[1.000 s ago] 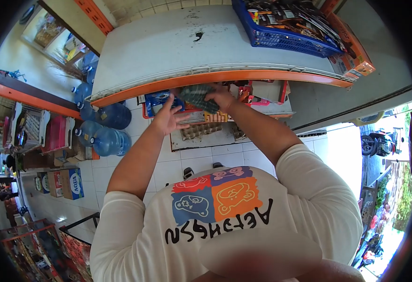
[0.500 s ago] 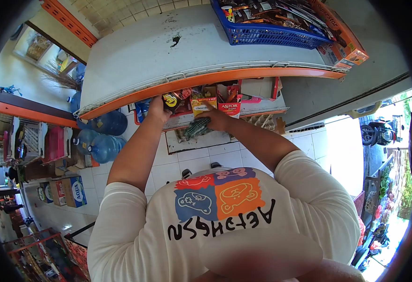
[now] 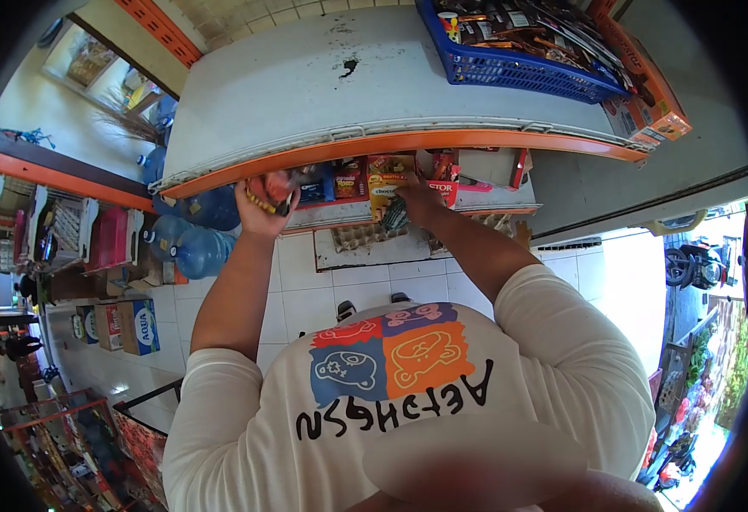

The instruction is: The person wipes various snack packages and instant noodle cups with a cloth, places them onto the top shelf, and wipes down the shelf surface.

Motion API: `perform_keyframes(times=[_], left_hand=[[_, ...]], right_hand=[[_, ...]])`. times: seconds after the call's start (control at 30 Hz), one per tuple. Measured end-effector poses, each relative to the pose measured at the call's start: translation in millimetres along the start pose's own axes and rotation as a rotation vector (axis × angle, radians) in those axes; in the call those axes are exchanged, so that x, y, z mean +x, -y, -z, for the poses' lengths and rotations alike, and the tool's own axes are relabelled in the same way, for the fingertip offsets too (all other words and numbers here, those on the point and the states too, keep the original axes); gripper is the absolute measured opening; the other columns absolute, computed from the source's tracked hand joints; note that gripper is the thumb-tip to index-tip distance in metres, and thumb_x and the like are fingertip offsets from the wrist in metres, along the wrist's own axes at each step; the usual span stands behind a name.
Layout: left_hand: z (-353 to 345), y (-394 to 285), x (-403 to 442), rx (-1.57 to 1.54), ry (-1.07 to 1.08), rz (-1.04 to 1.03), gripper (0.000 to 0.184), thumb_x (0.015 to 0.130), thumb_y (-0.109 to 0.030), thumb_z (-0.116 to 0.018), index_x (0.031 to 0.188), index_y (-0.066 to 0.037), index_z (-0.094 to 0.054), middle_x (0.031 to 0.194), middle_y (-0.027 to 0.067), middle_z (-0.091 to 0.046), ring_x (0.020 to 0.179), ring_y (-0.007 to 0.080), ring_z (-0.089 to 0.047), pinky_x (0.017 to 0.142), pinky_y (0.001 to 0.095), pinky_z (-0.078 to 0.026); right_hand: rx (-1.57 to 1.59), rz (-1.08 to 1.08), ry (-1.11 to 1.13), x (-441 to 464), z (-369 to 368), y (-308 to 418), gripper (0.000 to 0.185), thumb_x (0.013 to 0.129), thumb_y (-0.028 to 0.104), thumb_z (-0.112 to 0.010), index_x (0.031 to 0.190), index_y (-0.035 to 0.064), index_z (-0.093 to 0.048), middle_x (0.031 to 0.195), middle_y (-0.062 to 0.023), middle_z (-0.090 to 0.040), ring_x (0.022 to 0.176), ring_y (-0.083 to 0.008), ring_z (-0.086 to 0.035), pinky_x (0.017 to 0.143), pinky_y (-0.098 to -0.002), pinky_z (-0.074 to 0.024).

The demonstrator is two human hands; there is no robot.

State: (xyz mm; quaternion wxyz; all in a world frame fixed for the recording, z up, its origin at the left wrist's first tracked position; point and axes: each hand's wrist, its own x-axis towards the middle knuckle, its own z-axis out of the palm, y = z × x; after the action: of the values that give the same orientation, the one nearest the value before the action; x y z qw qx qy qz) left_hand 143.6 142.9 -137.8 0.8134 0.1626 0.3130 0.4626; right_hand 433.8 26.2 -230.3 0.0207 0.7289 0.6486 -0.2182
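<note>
My left hand [image 3: 259, 213] is wrapped round a blurred red and dark snack packet [image 3: 273, 189] with a yellow edge, just below the orange shelf lip at the left. My right hand [image 3: 421, 203] is at the lower shelf, closed on a bunched dark green striped cloth [image 3: 395, 215]. Its fingers touch the front of a yellow box [image 3: 382, 189] marked chocolate. To the right of the box stands a red and white Astor box [image 3: 444, 189]. Left of it are red packets [image 3: 349, 179] and a blue one [image 3: 314, 189].
Above is a worn white shelf [image 3: 289, 94] with an orange lip [image 3: 391, 143]. On it stand a blue basket [image 3: 528, 75] of packets and an orange carton [image 3: 651, 111]. Egg trays [image 3: 353, 237] lie below. Water bottles [image 3: 199, 254] stand at the left.
My left hand has moved left with the packet, away from the row of boxes, uncovering red and blue packets. My right hand stays by the yellow box with the cloth. The view has shifted slightly.
</note>
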Motion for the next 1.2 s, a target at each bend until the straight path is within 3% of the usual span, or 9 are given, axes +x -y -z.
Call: perform_keyframes(times=[0.23,0.33,0.4,0.5,0.6,0.73,0.9,1.13,1.2], left_hand=[[105.0,-3.0,-50.8,-0.019,-0.119,0.088,0.086,0.066,-0.075,-0.055,0.134,-0.023,-0.046,0.126,0.0092,-0.056,0.104,0.034,-0.058,0.067,0.0435,-0.049],[115.7,10.0,-71.3,-0.019,0.075,0.084,0.083,0.068,-0.073,-0.055,0.133,-0.023,-0.047,0.126,0.0088,-0.056,0.104,0.033,-0.059,0.066,0.0434,-0.05],[122.4,14.5,-80.8,-0.009,-0.025,0.091,0.082,0.068,-0.073,-0.054,0.133,-0.023,-0.048,0.129,0.0083,-0.055,0.106,0.032,-0.059,0.065,0.0443,-0.05],[140.1,22.7,-98.0,0.012,-0.03,0.106,0.083,0.069,-0.073,-0.052,0.135,-0.022,-0.047,0.134,0.008,-0.053,0.113,0.0315,-0.057,0.076,0.0489,-0.051],[150.1,24.2,-114.1,-0.03,0.297,0.213,0.085,0.068,-0.054,-0.068,0.14,-0.017,-0.041,0.14,0.0099,-0.048,0.127,0.0339,-0.046,0.104,0.0555,-0.036],[162.3,25.6,-127.2,0.143,0.342,0.432,0.084,0.069,-0.042,-0.073,0.141,-0.014,-0.04,0.139,0.0094,-0.048,0.128,0.0307,-0.045,0.106,0.0552,-0.034],[197.6,41.7,-141.5,0.11,-0.089,0.45,0.049,0.081,-0.032,-0.068,0.125,-0.022,-0.049,0.129,0.0045,-0.053,0.12,0.0244,-0.048,0.103,0.0448,-0.034],[222.9,44.8,-140.3,0.211,-0.404,0.334,0.048,0.081,-0.035,-0.07,0.122,-0.023,-0.05,0.121,-0.0012,-0.051,0.117,0.0215,-0.044,0.099,0.0441,-0.035],[227.2,41.6,-136.1,0.191,-0.355,0.321,0.044,0.086,-0.037,-0.062,0.126,-0.023,-0.049,0.128,-0.0011,-0.051,0.119,0.0227,-0.044,0.102,0.0443,-0.031]], right_hand=[[-0.041,0.045,-0.065,-0.3,-12.1,-3.9,0.057,0.076,0.001,-0.056,0.13,0.02,-0.054,0.149,-0.0108,-0.021,0.131,-0.0334,-0.039,0.092,-0.0455,-0.0514],[-0.075,-0.018,-0.143,-18.9,-7.8,12.5,0.06,0.075,0.0,-0.057,0.132,0.0205,-0.051,0.149,-0.0123,-0.02,0.126,-0.0342,-0.045,0.091,-0.0439,-0.0519],[-0.059,0.034,-0.108,-22.9,-11.7,16.6,0.062,0.076,0.002,-0.058,0.134,0.0217,-0.049,0.15,-0.0137,-0.019,0.125,-0.0347,-0.047,0.091,-0.0431,-0.0519],[0.082,0.178,0.003,-13.5,-20.7,20.3,0.067,0.074,0.005,-0.063,0.136,0.0233,-0.046,0.151,-0.0167,-0.016,0.123,-0.0374,-0.049,0.093,-0.0411,-0.0509],[0.28,0.255,0.081,1.4,-25.2,31.3,0.07,0.071,0.007,-0.067,0.136,0.0224,-0.045,0.152,-0.0194,-0.013,0.124,-0.0408,-0.047,0.098,-0.0391,-0.0477],[0.345,0.297,-0.036,26.5,-27.1,47.6,0.072,0.068,0.008,-0.068,0.135,0.0191,-0.046,0.151,-0.0211,-0.008,0.129,-0.0414,-0.04,0.106,-0.0395,-0.0401],[0.996,0.091,0.182,42.3,-18.1,49.4,0.074,0.062,-0.006,-0.064,0.133,0.0023,-0.045,0.133,-0.0163,-0.048,0.123,-0.0302,-0.043,0.096,-0.0349,-0.0395],[1.168,0.028,0.358,15.5,-13.4,34.3,0.064,0.065,0.011,-0.059,0.129,0.0065,-0.052,0.135,-0.0165,-0.046,0.125,-0.0283,-0.044,0.1,-0.0369,-0.0359],[1.732,-0.06,0.637,14.7,-20.1,29.3,0.062,0.077,0.03,-0.06,0.135,0.0117,-0.05,0.144,-0.0173,-0.038,0.135,-0.0285,-0.033,0.109,-0.0413,-0.0254]])
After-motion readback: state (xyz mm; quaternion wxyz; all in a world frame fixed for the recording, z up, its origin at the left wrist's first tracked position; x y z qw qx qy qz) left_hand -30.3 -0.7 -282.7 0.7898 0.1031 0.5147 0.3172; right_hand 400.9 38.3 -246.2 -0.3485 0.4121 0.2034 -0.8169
